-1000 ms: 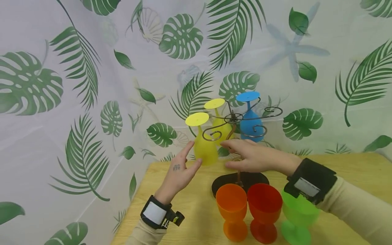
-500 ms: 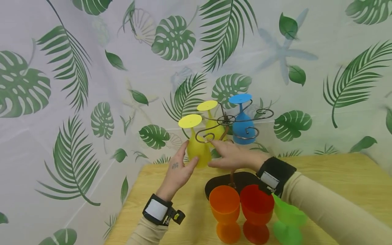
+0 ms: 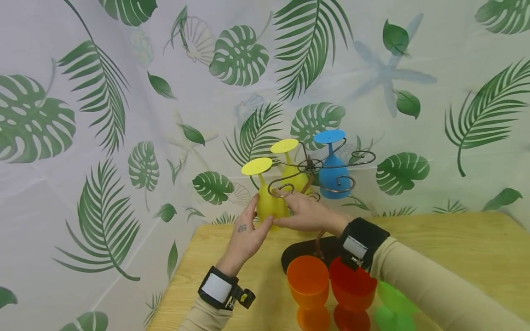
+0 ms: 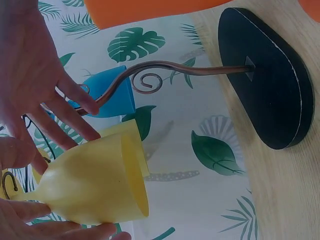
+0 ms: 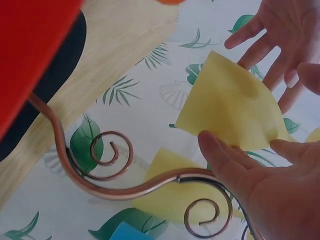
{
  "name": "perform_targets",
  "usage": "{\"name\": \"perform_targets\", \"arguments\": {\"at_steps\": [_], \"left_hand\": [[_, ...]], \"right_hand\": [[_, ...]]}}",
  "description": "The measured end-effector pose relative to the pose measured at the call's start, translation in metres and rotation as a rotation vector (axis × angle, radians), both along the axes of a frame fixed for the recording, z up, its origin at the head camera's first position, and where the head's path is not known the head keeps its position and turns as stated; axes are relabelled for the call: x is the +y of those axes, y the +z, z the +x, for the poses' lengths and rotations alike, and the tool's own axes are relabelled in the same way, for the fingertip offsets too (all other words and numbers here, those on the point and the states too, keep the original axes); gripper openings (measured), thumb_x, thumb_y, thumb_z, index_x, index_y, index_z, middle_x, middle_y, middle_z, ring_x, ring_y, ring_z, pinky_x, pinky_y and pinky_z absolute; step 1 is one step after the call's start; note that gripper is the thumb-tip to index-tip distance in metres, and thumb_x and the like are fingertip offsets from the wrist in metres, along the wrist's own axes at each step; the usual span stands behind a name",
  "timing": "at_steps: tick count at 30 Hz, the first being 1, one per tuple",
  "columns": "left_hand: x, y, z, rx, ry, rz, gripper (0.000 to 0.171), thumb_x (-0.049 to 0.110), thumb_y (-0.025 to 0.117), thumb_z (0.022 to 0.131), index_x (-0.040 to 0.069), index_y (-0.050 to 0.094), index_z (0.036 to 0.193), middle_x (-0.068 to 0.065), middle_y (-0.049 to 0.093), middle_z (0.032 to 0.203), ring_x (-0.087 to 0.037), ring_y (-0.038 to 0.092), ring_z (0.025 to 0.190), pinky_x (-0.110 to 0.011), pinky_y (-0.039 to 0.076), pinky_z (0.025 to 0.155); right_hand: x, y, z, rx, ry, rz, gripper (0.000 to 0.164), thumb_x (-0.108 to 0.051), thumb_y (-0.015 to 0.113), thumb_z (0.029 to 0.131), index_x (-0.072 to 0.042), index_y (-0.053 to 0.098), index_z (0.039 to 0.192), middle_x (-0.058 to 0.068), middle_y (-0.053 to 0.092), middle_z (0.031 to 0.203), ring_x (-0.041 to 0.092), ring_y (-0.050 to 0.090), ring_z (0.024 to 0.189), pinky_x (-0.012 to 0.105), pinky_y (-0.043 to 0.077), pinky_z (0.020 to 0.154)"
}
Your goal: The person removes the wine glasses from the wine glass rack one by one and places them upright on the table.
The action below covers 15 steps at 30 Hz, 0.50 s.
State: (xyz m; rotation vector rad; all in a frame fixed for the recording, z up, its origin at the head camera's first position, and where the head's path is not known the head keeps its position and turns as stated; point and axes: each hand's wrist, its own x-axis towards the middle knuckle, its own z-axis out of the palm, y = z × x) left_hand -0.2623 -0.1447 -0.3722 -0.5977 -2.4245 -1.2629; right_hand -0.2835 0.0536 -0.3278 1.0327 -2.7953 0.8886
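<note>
One upside-down, smooth yellow goblet [image 3: 268, 204], round-footed, between left hand [image 3: 246, 235] and right hand [image 3: 307, 212], both loosely splayed.

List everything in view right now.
Leaf-print backdrop: 1, white-green, background
Table: 1, pale brown, foreground
Goblet rack: 1, bronze, table
Rack base: 1, black, table
Hanging goblets: 2, yellow, rack's left
Hanging goblet: 1, blue, rack's far right
Left standing goblet: 1, orange, table
Middle standing goblet: 1, red, table
Right standing goblet: 1, green, table
Hands: 2, bare, beside nearer yellow goblet
Wrist straps: 2, black, behind hands
Sleeves: 2, beige, behind straps
</note>
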Motion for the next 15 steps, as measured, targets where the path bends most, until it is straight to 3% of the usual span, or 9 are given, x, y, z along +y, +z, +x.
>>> {"name": "perform_targets", "arguments": {"at_steps": [2, 3, 5, 6, 9, 11, 12, 13, 15], "left_hand": [[-0.001, 0.001, -0.002, 0.015, -0.001, 0.008, 0.066, 0.018, 0.061, 0.099, -0.001, 0.034, 0.157, -0.022, 0.041, 0.159, -0.04, 0.048, 0.139, -0.059, 0.046, 0.108], [-0.001, 0.001, -0.002, 0.023, 0.002, 0.006, 0.065, 0.018, 0.06, 0.1, -0.001, 0.034, 0.156, -0.022, 0.041, 0.158, -0.04, 0.049, 0.138, -0.059, 0.046, 0.107], [-0.002, 0.001, -0.004, 0.027, 0.001, 0.01, 0.064, 0.017, 0.06, 0.1, -0.001, 0.035, 0.156, -0.021, 0.042, 0.158, -0.038, 0.049, 0.139, -0.059, 0.046, 0.108], [-0.002, 0.001, -0.005, 0.022, 0.0, 0.013, 0.064, 0.016, 0.06, 0.1, 0.0, 0.035, 0.157, -0.02, 0.042, 0.158, -0.038, 0.048, 0.139, -0.058, 0.046, 0.108], [-0.002, 0.001, -0.007, 0.004, 0.003, 0.017, 0.064, 0.017, 0.059, 0.101, 0.001, 0.034, 0.157, -0.019, 0.042, 0.159, -0.038, 0.049, 0.139, -0.057, 0.049, 0.105], [-0.002, 0.001, -0.008, -0.015, 0.011, 0.019, 0.064, 0.018, 0.059, 0.101, 0.003, 0.033, 0.158, -0.018, 0.042, 0.159, -0.039, 0.05, 0.138, -0.056, 0.052, 0.102], [-0.002, 0.002, -0.008, -0.016, 0.015, 0.015, 0.064, 0.018, 0.058, 0.101, 0.003, 0.033, 0.158, -0.018, 0.043, 0.158, -0.04, 0.051, 0.136, -0.055, 0.052, 0.101], [-0.002, 0.002, -0.008, -0.018, 0.021, 0.012, 0.064, 0.019, 0.058, 0.101, 0.004, 0.033, 0.158, -0.018, 0.044, 0.158, -0.04, 0.053, 0.135, -0.055, 0.054, 0.099], [-0.002, 0.003, -0.009, -0.019, 0.032, -0.001, 0.065, 0.02, 0.059, 0.101, 0.004, 0.033, 0.159, -0.018, 0.044, 0.157, -0.04, 0.054, 0.133, -0.055, 0.053, 0.101]], "right_hand": [[-0.004, 0.001, -0.002, 0.002, -0.025, -0.002, 0.079, -0.04, 0.066, 0.096, -0.003, 0.034, 0.158, 0.02, 0.054, 0.149, 0.036, 0.057, 0.126, 0.05, 0.05, 0.102], [-0.005, 0.002, -0.002, -0.004, -0.035, -0.004, 0.079, -0.041, 0.066, 0.096, -0.003, 0.035, 0.158, 0.021, 0.062, 0.136, 0.034, 0.063, 0.111, 0.044, 0.053, 0.091], [-0.008, 0.002, -0.004, -0.016, -0.053, -0.009, 0.079, -0.04, 0.067, 0.095, -0.003, 0.036, 0.158, 0.021, 0.066, 0.109, 0.029, 0.06, 0.083, 0.035, 0.047, 0.07], [-0.009, 0.002, -0.005, -0.016, -0.066, -0.01, 0.079, -0.041, 0.067, 0.095, -0.004, 0.037, 0.158, 0.02, 0.065, 0.103, 0.026, 0.054, 0.075, 0.033, 0.04, 0.064], [-0.011, 0.0, -0.006, -0.009, -0.096, -0.007, 0.077, -0.042, 0.067, 0.095, -0.006, 0.039, 0.157, 0.021, 0.067, 0.108, 0.025, 0.06, 0.079, 0.033, 0.043, 0.065], [-0.011, -0.001, -0.007, 0.009, -0.112, -0.01, 0.076, -0.044, 0.066, 0.096, -0.006, 0.04, 0.157, 0.023, 0.064, 0.129, 0.028, 0.066, 0.098, 0.037, 0.05, 0.075], [-0.012, -0.002, -0.007, 0.018, -0.116, -0.011, 0.076, -0.045, 0.065, 0.096, -0.006, 0.041, 0.156, 0.023, 0.065, 0.131, 0.03, 0.067, 0.105, 0.037, 0.052, 0.078], [-0.012, -0.003, -0.008, 0.016, -0.121, -0.012, 0.076, -0.046, 0.064, 0.097, -0.006, 0.041, 0.156, 0.023, 0.068, 0.124, 0.03, 0.068, 0.105, 0.037, 0.052, 0.077], [-0.012, -0.003, -0.009, 0.003, -0.115, -0.022, 0.077, -0.046, 0.064, 0.097, -0.004, 0.039, 0.157, 0.017, 0.07, 0.097, 0.027, 0.068, 0.085, 0.033, 0.048, 0.066]]}}
